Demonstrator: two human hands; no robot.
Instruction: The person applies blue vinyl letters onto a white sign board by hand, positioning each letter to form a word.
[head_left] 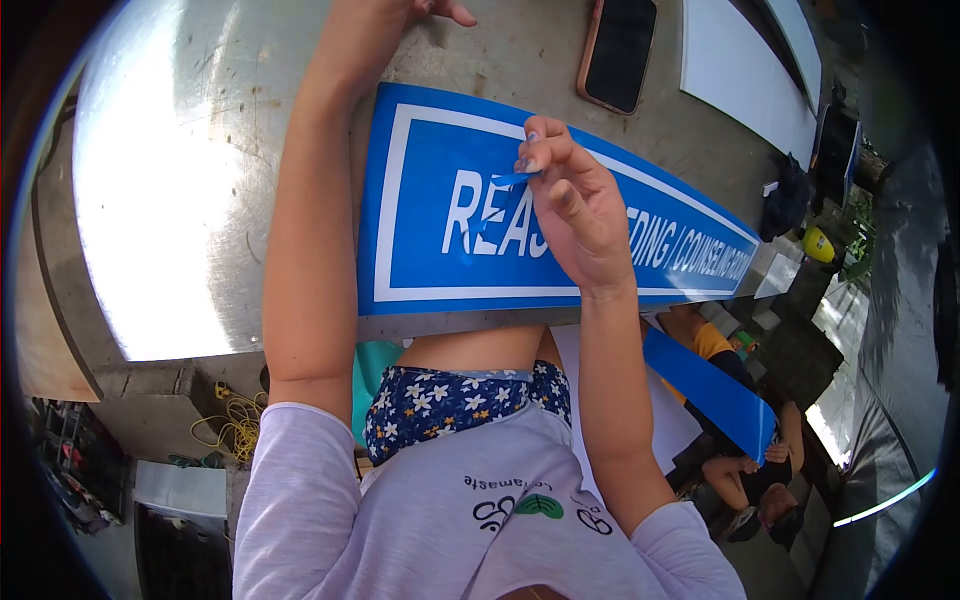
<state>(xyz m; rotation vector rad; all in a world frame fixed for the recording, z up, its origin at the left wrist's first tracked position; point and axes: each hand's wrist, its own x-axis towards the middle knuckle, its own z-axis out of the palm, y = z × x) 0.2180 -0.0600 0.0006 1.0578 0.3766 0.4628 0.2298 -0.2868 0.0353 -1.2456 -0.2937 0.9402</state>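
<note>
A long blue sign (420, 265) with a white border and white lettering lies on the metal table in front of me. My right hand (580, 205) is over its middle, covering some letters. Thumb and fingers pinch a small, thin strip of blue film (513, 179), whose free end points left across the white letters. Beyond the sign's upper left corner, my left hand (435, 8) is cut off by the top edge of the view. One digit stretches to the right; the other fingers are mostly outside the picture, so its grip is hidden.
A phone (617, 55) lies on the metal table (250, 130) beyond the sign. White panels (745, 75) are at the upper right. Below right, another person (765, 490) holds a long blue strip (705, 385). A yellow cord (240, 425) is coiled at lower left.
</note>
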